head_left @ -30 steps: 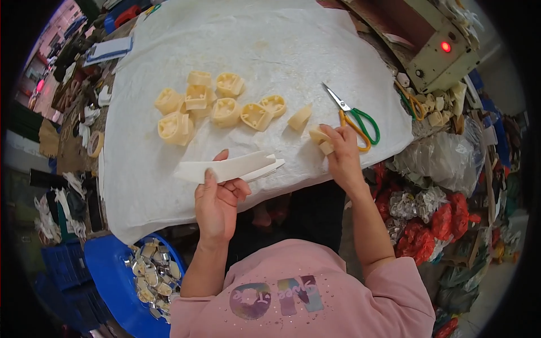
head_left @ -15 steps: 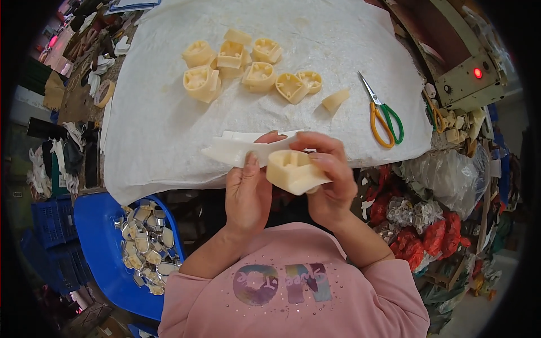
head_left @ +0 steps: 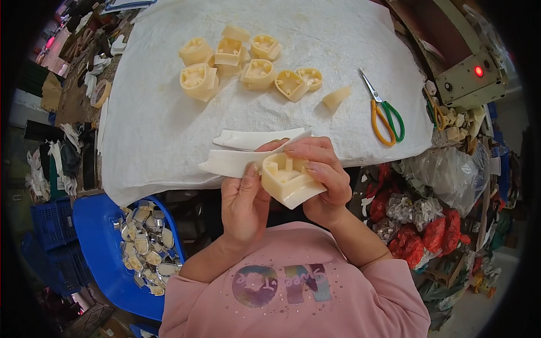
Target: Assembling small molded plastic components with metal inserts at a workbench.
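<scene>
Just past the near edge of the cloth-covered table, my left hand (head_left: 246,205) pinches a white strip (head_left: 228,162) between thumb and fingers. A second white length (head_left: 253,139) runs behind it; I cannot tell whether it is the same strip folded or another piece. My right hand (head_left: 324,177) is closed round a hollow cream shoe heel (head_left: 287,179), its ribbed cavity facing up and its flared lip toward me. The right fingers also rest at the strip's right end. Strip and heel are side by side, close to touching.
Several cream heels (head_left: 198,80) stand farther back on the white cloth (head_left: 152,124). Green-and-orange scissors (head_left: 383,115) lie to the right. A blue basin (head_left: 98,248) with several shiny heels is at lower left. Right of the table are a machine with a red light (head_left: 478,71) and plastic bags (head_left: 445,174).
The heel has turned in my right hand, tilting its cavity and lip more toward me, and shifted slightly left. The white strip has spread into two separate lengths.
</scene>
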Available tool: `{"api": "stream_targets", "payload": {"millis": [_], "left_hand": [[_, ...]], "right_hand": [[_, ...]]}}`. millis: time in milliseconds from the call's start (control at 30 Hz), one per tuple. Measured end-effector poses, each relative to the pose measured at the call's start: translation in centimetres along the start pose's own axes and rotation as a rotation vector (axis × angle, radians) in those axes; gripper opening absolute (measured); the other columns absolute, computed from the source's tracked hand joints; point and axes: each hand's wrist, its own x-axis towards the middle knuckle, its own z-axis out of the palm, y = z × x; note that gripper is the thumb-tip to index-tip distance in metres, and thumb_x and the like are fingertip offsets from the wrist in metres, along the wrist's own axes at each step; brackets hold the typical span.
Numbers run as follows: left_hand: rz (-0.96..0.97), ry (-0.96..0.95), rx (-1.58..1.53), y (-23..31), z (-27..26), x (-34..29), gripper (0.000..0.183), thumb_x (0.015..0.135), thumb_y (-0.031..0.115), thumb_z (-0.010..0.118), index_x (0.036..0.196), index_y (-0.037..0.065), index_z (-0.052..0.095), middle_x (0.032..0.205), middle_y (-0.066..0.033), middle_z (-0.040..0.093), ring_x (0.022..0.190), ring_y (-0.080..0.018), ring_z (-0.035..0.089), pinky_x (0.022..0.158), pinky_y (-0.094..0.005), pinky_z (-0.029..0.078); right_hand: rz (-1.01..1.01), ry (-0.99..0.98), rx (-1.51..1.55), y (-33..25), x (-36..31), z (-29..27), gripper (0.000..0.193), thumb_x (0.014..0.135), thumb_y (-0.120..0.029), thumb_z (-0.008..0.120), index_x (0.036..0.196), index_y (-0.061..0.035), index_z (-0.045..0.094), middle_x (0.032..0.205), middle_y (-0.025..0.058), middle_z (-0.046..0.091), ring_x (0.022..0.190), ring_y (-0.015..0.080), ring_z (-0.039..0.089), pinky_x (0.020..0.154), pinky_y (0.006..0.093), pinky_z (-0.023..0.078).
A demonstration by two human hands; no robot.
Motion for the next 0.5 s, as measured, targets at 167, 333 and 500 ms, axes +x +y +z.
{"api": "stream_targets", "payload": {"millis": [167,333,500], "left_hand": [[0.013,-0.004,0.012,-0.1,0.0,0.0,0.042,0.101,0.02,0.028,0.131,-0.008,0.038,0.132,-0.0177,0.045,0.12,-0.0226,0.048,0.099,-0.0348,0.043],[-0.066,0.082,0.064,-0.1,0.0,-0.1,0.046,0.101,0.026,0.03,0.133,-0.007,0.036,0.133,-0.0164,0.046,0.121,-0.0227,0.047,0.103,-0.0368,0.038],[0.01,0.066,0.142,-0.4,0.2,-0.3,0.046,0.102,0.023,0.026,0.133,-0.008,0.036,0.132,-0.0178,0.045,0.12,-0.022,0.048,0.097,-0.0319,0.043]], "right_hand": [[0.042,-0.013,-0.018,-0.1,0.1,-0.3,0.04,0.076,0.009,0.058,0.111,-0.0088,0.05,0.108,0.0163,0.061,0.093,0.0316,0.058,0.078,0.0391,0.048],[0.063,-0.073,-0.075,0.3,0.3,-0.6,0.052,0.068,0.011,0.059,0.114,-0.0112,0.052,0.106,0.0146,0.062,0.084,0.0302,0.056,0.072,0.0372,0.048],[0.005,-0.029,-0.065,0.8,-0.1,-0.1,0.058,0.063,0.009,0.061,0.115,-0.0126,0.052,0.104,0.0125,0.062,0.079,0.0293,0.054,0.069,0.0357,0.047]]}}
